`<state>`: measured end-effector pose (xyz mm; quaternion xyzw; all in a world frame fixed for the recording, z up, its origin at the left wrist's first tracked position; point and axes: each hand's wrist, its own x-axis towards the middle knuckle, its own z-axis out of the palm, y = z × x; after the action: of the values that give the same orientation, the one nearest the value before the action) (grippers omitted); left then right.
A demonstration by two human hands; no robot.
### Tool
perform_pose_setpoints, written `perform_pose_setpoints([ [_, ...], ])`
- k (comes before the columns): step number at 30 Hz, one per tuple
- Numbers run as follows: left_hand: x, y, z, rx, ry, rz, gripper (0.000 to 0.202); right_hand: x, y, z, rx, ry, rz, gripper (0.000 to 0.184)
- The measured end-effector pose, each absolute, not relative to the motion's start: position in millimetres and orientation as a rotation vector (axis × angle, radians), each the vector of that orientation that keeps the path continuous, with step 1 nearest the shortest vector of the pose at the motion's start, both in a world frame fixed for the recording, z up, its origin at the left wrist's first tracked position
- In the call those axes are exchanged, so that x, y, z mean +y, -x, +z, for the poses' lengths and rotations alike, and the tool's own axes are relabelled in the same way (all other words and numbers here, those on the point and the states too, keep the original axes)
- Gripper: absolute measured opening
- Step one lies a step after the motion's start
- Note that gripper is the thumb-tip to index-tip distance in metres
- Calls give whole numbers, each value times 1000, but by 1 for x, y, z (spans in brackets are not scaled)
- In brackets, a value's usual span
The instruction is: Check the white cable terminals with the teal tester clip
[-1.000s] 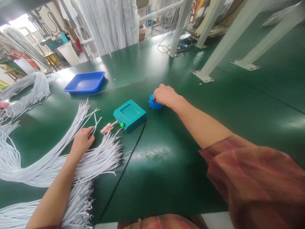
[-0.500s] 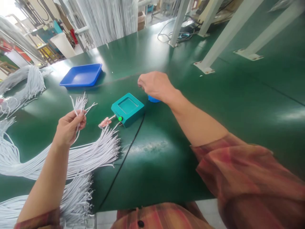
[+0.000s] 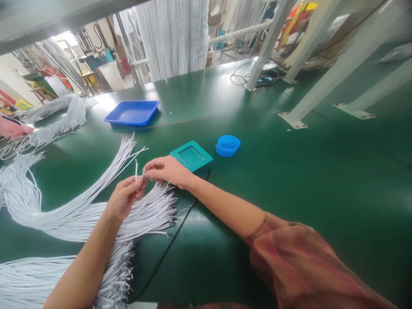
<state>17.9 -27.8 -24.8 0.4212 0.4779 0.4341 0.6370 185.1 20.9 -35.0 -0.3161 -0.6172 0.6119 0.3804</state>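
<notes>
White thin cord (image 3: pixel 136 166) stands pinched between left hand (image 3: pixel 127 195) and right hand (image 3: pixel 167 171), both closed on its end, near teal square box (image 3: pixel 191 155) on green table (image 3: pixel 289 180).

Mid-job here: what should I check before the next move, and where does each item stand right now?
1. Left hand grip on the cords: ok, pinched just below the tips.
2. Right hand on a cord tip: ok, fingertips pinch it.
3. Small part in the right fingers: cannot tell, too small.
4. Box within reach: ok, just beyond the right hand.
5. Cup upright: ok, right of the box; contents cannot tell.
6. Held cords lifted off the bundle: ok.
</notes>
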Motion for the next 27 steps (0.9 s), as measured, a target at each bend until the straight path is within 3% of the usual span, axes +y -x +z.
perform_pose_setpoints([
  [5,-27,-21,-31,1184,-1062,997,14,20,-182,-44,-1562,879,1432,24],
  [12,-23,-24,-33,1382,-1297,1481,16,23,-180,-48,-1419,828,1378,25],
  [21,-20,-24,-34,1342,-1173,1212,21,18,-182,-42,-1370,813,1429,14],
  [27,-18,-13,-36,1173,-968,1096,14,14,-176,-41,-1076,592,1858,11],
])
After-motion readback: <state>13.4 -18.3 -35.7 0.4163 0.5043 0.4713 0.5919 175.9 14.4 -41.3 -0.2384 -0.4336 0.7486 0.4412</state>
